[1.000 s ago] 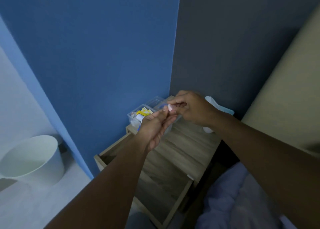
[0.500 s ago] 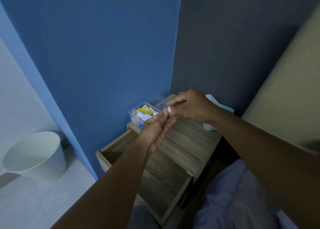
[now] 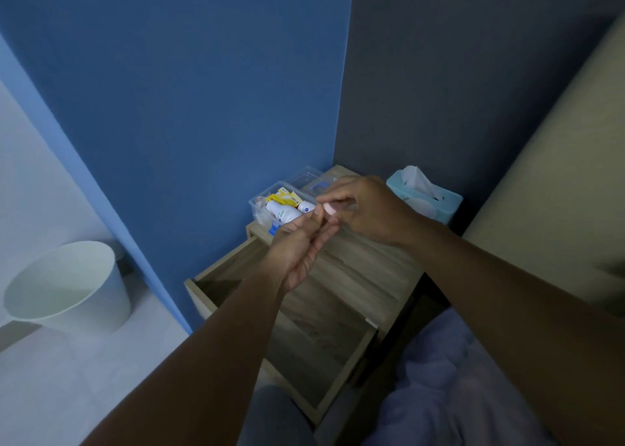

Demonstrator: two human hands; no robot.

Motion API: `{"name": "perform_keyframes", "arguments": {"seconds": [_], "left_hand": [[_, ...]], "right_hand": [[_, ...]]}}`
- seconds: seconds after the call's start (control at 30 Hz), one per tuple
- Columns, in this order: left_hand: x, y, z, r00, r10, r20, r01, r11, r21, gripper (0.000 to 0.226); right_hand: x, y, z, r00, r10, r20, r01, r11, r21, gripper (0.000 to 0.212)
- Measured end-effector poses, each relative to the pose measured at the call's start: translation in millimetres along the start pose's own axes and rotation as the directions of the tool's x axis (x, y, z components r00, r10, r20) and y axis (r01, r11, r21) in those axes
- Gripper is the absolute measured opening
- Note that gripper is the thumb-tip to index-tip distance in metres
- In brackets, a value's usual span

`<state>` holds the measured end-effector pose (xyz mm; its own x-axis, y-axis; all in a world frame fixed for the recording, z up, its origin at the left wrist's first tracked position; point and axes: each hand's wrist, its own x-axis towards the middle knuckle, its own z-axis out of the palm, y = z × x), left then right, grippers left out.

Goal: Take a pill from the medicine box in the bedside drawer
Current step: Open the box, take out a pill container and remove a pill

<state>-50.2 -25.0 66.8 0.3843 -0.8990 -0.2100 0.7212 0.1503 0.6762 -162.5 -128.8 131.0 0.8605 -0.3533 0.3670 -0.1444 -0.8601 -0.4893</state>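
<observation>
A clear plastic medicine box [image 3: 257, 205] stands open on the bedside cabinet's top, holding a white bottle [image 3: 283, 214], yellow packets [image 3: 282, 196] and other small items. Its clear lid [image 3: 306, 176] lies behind it. In front of the box my two hands meet on a small pink item [image 3: 328, 209]; I cannot tell whether it is a pill or its wrapping. My right hand [image 3: 368, 209] pinches it from above. My left hand [image 3: 301, 246] rises from below, fingertips and thumb on the same item. The wooden drawer [image 3: 324, 341] under my arms is pulled out, and its visible inside is bare.
A light-blue tissue box [image 3: 429, 199] sits at the cabinet's back right corner. A white bin [image 3: 67, 286] stands on the floor to the left. Blue and grey walls meet behind the cabinet. Pale bedding [image 3: 449, 378] lies at the lower right.
Both hands stay joined on the pink item. My left hand has sunk slightly, so more of the medicine box and its white bottle shows.
</observation>
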Motion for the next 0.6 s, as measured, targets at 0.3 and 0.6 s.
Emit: {"name": "perform_keyframes", "arguments": {"seconds": [0.3,0.6], "left_hand": [[14.8,-9.5,-21.1,0.997,-0.076,-0.007,0.075,0.987,-0.141,0.027],[37.3,-35.7,-33.8,0.988,-0.151,-0.013,0.148,0.980,-0.132,0.031]], "right_hand": [[-8.6,11.9,2.4,0.994,0.080,-0.080,-0.057,0.966,0.253,0.037],[-38.9,63.7,23.0,0.883,0.402,-0.241,-0.326,0.896,0.301,0.032]]}}
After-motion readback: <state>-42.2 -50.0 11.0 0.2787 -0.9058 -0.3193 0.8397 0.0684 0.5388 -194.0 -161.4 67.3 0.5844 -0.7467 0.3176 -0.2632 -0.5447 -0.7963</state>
